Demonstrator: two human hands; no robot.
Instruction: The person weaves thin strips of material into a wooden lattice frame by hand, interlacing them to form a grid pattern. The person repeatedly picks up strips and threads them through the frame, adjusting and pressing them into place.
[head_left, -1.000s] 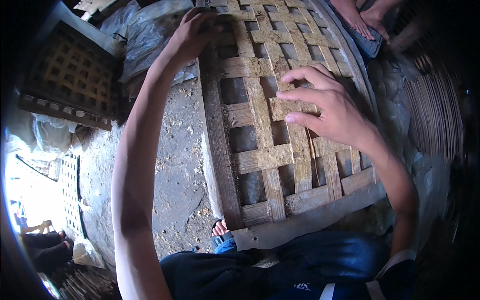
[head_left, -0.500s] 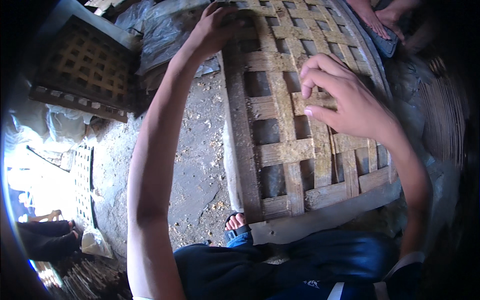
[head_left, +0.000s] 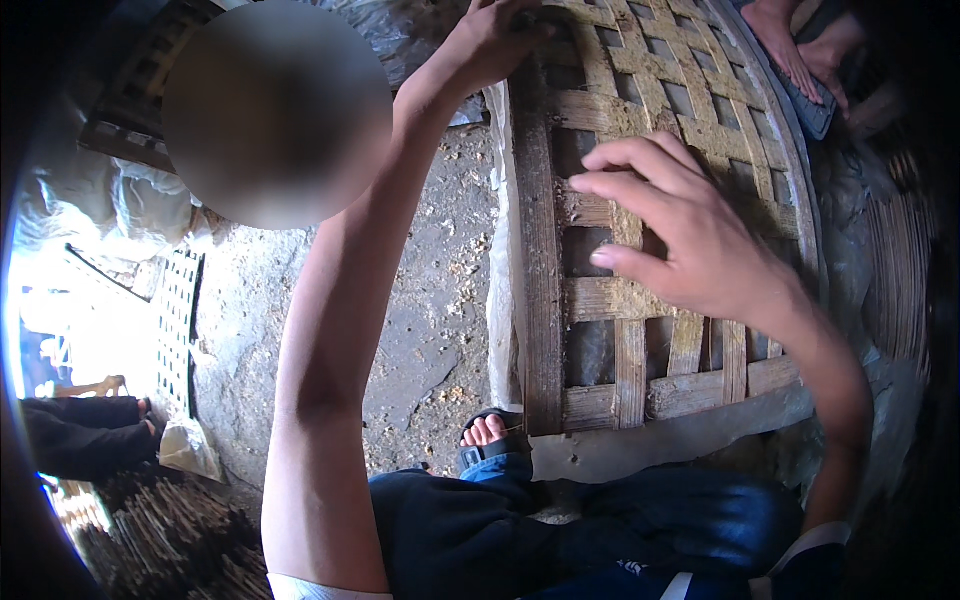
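A woven bamboo lattice panel (head_left: 630, 372) with a wooden frame lies in front of me, its strips dusted with yellowish crumbs. At its far left edge is my left hand (head_left: 500, 42), fingers spread and partly cut off by the top of the picture; it appears to touch the frame. My right hand (head_left: 680, 225) is over the near half of the lattice, fingers parted and loosely bent, thumb pointing left. Nothing shows in its grasp, and I cannot tell whether its fingertips touch the strips.
Bare feet in dark sandals (head_left: 812, 95) stand beyond the panel's right edge. A blurred round patch (head_left: 275, 115) hides part of the upper left. Another lattice panel (head_left: 180, 330) and a seated person's dark-trousered legs (head_left: 80, 435) are at left. Thin sticks (head_left: 170, 530) are piled lower left.
The view has shifted, so the panel sits further right. My right hand has moved left across the lattice toward its frame. The blurred patch has appeared at the upper left.
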